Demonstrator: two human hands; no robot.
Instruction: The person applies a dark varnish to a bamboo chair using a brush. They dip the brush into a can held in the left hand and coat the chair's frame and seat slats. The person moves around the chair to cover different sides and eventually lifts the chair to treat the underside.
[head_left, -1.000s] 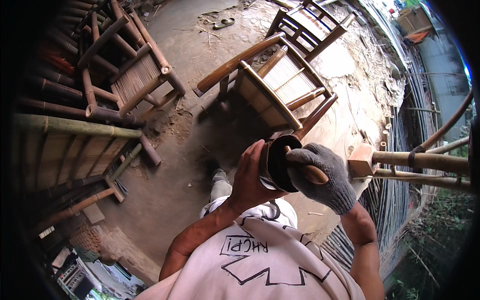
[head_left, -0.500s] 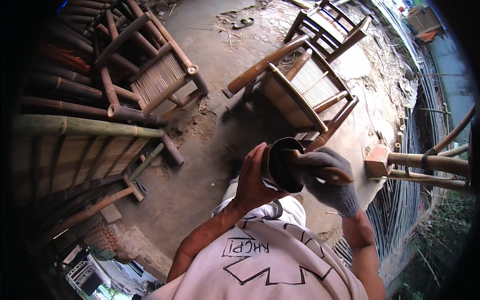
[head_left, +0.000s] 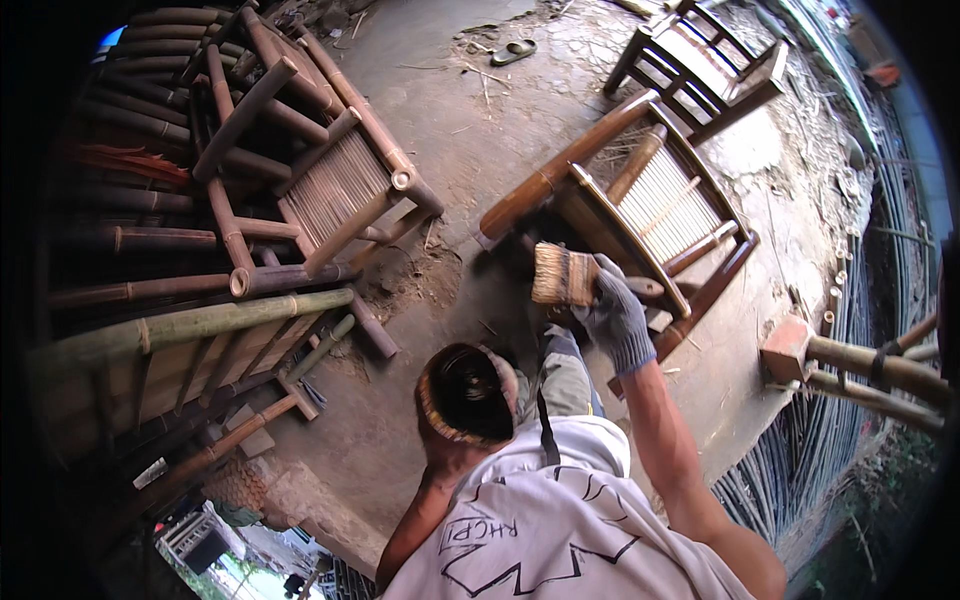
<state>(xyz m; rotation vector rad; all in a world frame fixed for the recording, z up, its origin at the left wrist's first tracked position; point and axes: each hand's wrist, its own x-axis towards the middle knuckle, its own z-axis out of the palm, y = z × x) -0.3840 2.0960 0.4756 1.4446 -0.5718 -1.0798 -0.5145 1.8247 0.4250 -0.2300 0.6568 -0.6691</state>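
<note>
My bare left hand (head_left: 447,458) is wrapped round a dark, cup-like pot (head_left: 429,402) with a brownish rim, held low in front of my body. Its inside looks black and glossy. In my right hand (head_left: 614,322), which wears a grey knit glove, is a wide paintbrush (head_left: 562,275). The pale brown bristles point left, and part of the wooden handle sticks out right of the glove. Just beyond the brush lies a tipped-over bamboo chair (head_left: 668,212) with a slatted panel; whether the brush touches it I cannot tell.
Brown bamboo chairs (head_left: 335,200) are piled at the left, above a green bamboo frame (head_left: 240,315). Another dark chair (head_left: 700,70) stands far right. A sandal (head_left: 514,52) lies on the dirt floor. Thin poles (head_left: 790,490) and a red-brown block (head_left: 787,349) lie right.
The brush has come out of the pot and moved up toward the chair, its bristles now showing. My left hand has lowered the pot to the left. The whole view has shifted slightly.
</note>
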